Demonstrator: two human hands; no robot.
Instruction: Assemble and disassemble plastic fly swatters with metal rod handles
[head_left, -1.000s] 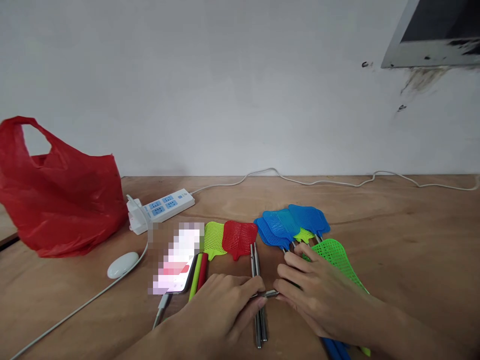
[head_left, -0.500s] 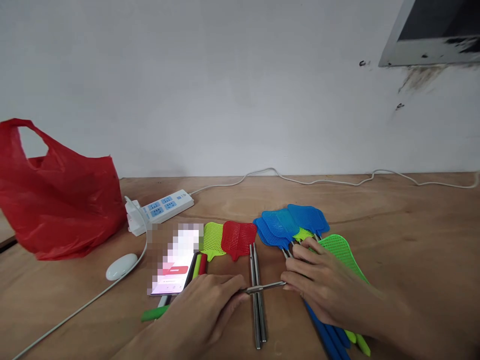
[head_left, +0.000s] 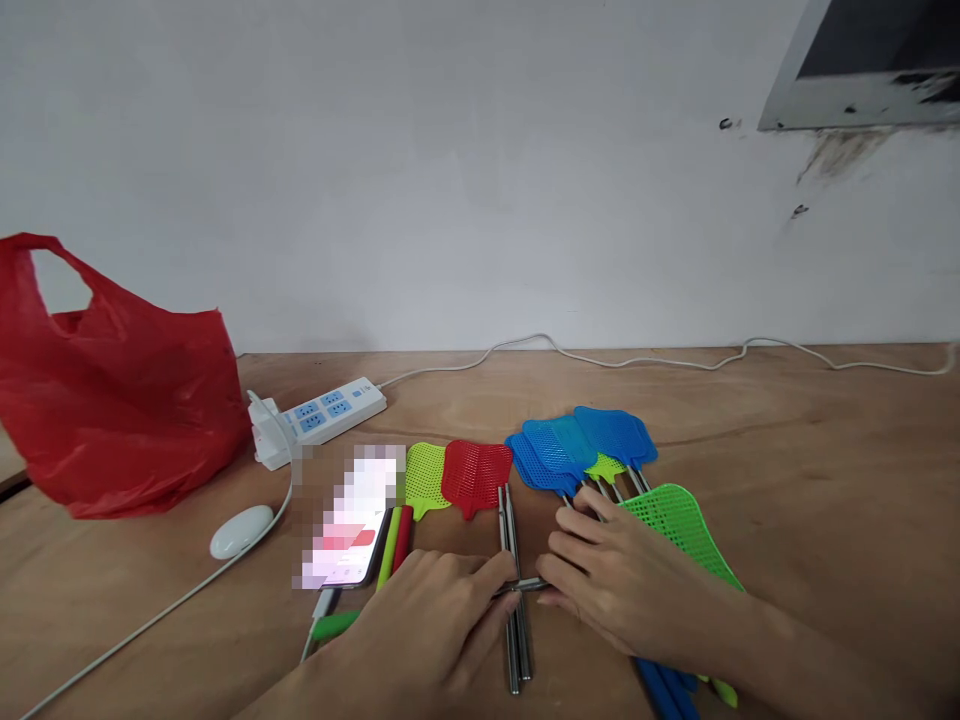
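My left hand (head_left: 427, 625) and my right hand (head_left: 622, 580) meet at the table's near edge, both pinched on a short metal rod (head_left: 529, 584) lying crosswise between them. The rod crosses over two long metal rods (head_left: 512, 590) that run toward me from the red fly swatter head (head_left: 476, 475). A bright green swatter head (head_left: 679, 525) sticks out beyond my right hand. Blue swatter heads (head_left: 577, 445) fan out just behind it, with blue handles (head_left: 664, 685) under my wrist. A yellow-green swatter head (head_left: 425, 478) lies left of the red one.
A phone (head_left: 349, 530) with a lit screen lies left of the swatters, beside red and green handles (head_left: 397, 545). A white power strip (head_left: 319, 415), a white puck-shaped device (head_left: 241, 530) and a red plastic bag (head_left: 112, 390) sit at the left. A white cable (head_left: 645, 362) runs along the wall.
My hands drew apart, stretching the crosswise metal rod longer, then came back together, shortening it. The bright green swatter head moved with my right hand.
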